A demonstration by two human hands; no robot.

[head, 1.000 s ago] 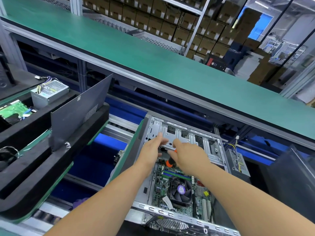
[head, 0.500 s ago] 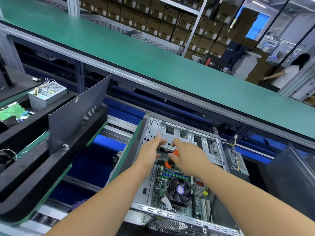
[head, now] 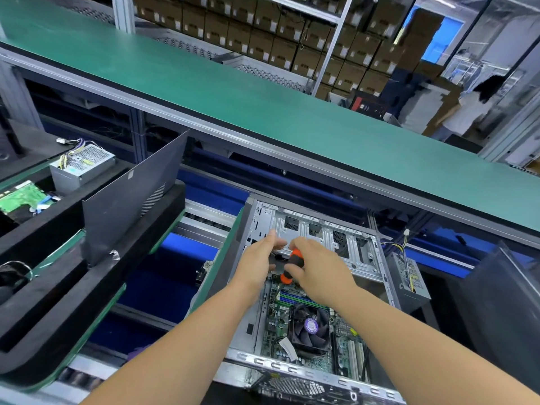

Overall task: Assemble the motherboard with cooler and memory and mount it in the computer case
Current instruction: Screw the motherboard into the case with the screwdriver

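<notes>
An open metal computer case lies flat in front of me. Inside it sits the green motherboard with a black fan cooler and memory sticks. My right hand grips a screwdriver with an orange and black handle, held over the far end of the board by the drive cage. My left hand reaches in beside it, fingers extended toward the screwdriver's tip; the tip itself is hidden.
A grey side panel stands in a black foam tray at left. Further left are a power supply and a green board. Another power supply sits right of the case. A green conveyor shelf runs behind.
Both hands stay at the same spot over the far end of the motherboard; the screwdriver handle shows a little more between them. The view shifted slightly.
</notes>
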